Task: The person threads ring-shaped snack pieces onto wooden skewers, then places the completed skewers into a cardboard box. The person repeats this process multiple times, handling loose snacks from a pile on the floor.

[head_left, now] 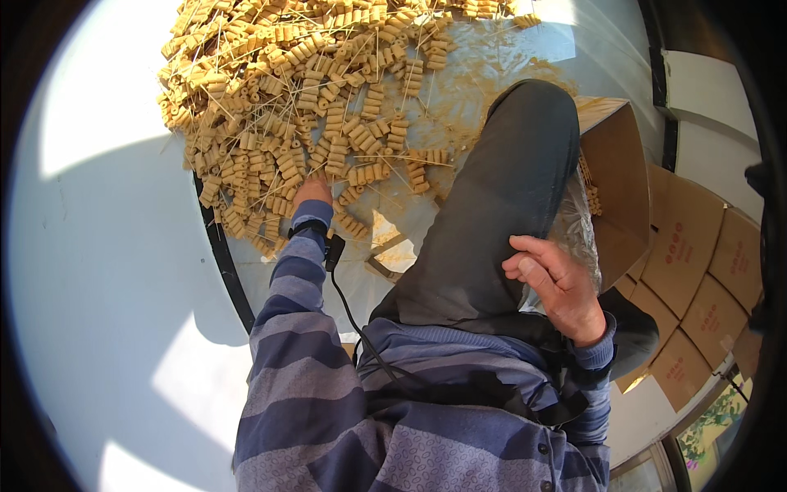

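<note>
Our left hand (313,193) is at the near edge of the heap of tan, ridged tubes on thin pale sticks (287,107); its grip is hidden, so we cannot tell its state. Our right hand (561,287) looks empty, fingers loosely parted. Gentle handling should, we judge, limit tangling.

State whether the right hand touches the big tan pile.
Apart: the head view shows the dark trouser leg between the right hand and the pile.
</note>
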`<state>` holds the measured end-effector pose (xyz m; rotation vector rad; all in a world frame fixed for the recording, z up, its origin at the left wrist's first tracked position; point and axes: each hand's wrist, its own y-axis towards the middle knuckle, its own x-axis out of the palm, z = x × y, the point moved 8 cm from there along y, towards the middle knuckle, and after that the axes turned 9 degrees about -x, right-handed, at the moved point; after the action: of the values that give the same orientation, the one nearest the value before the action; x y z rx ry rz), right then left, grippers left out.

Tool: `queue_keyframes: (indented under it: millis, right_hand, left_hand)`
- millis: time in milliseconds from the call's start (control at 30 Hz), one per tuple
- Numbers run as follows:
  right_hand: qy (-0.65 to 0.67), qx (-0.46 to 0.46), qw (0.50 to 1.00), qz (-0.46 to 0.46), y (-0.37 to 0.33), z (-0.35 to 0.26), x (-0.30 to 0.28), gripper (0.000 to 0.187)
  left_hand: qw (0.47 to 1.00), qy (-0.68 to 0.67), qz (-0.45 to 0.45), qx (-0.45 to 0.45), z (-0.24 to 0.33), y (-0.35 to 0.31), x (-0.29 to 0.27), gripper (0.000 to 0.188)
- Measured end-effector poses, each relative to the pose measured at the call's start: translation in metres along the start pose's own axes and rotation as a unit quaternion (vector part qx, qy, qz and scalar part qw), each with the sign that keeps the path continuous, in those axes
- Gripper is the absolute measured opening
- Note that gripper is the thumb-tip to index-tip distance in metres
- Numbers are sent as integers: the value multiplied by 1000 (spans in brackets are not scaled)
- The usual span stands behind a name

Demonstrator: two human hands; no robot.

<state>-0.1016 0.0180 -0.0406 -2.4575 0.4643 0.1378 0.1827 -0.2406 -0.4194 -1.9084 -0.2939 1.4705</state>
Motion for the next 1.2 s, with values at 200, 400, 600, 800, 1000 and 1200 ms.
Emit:
queue_keyframes:
  millis: [200, 400, 600, 800, 1000, 1200]
  right_hand:
    - [10, 8, 1000, -11, 4, 4, -1, 29]
    - [17, 7, 1000, -18, 6, 7, -2, 27]
    - [23, 32, 999, -28, 1, 11, -4, 28]
    - [28, 49, 998, -22, -4, 14, -11, 28]
    - [43, 49, 998, -27, 0, 19, -14, 26]
    - [41, 41, 997, -41, 2, 21, -14, 25]
  left_hand:
    - [992, -7, 49, 114, -36, -24, 17, 28]
    - [923, -379, 70, -18, -42, -66, -19, 26]
    - [946, -240, 73, 207, 133, -39, -82, 35]
    - [973, -11, -27, 230, 186, 4, -75, 24]
    - [970, -9, 7, 243, 176, 4, -80, 19]
    - [966, -150, 85, 191, 113, -19, -66, 17]
